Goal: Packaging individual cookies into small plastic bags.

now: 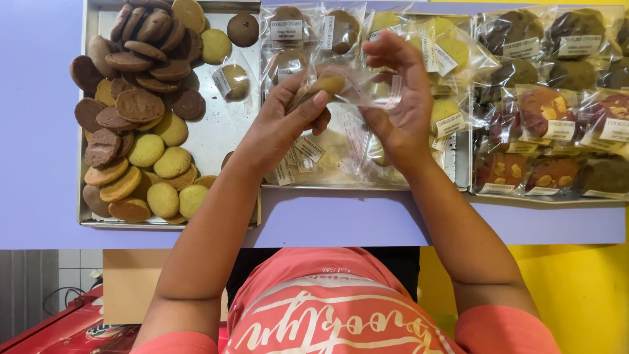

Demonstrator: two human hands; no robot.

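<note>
Seen from the head camera, above a lilac table (39, 164). Left hand (288, 118) curled narrow, thumb and fingertips pinching a pale cookie (327, 84) at the mouth of a clear bag (367, 88). Right hand (400, 98) half open, fingers bent over the bag's far edge, thumb underneath, holding the bag up just above the middle tray (367, 185). Cookie partly inside the bag, between both hands, touching the left fingertips. Left of the middle tray, touching it, a metal tray (223, 131) heaped with loose cookies (137, 118), brown ones toward the far end, yellow ones toward the near end, plus one bagged cookie (232, 80) lying apart on bare metal. On the middle tray, under the hands, small labels (308, 147) and bagged pale cookies (445, 111). Right of the middle tray, just beside it, rows of bagged dark cookies (557, 72), some reddish with pale chunks. Near the table edge, a pink shirt (341, 308).
</note>
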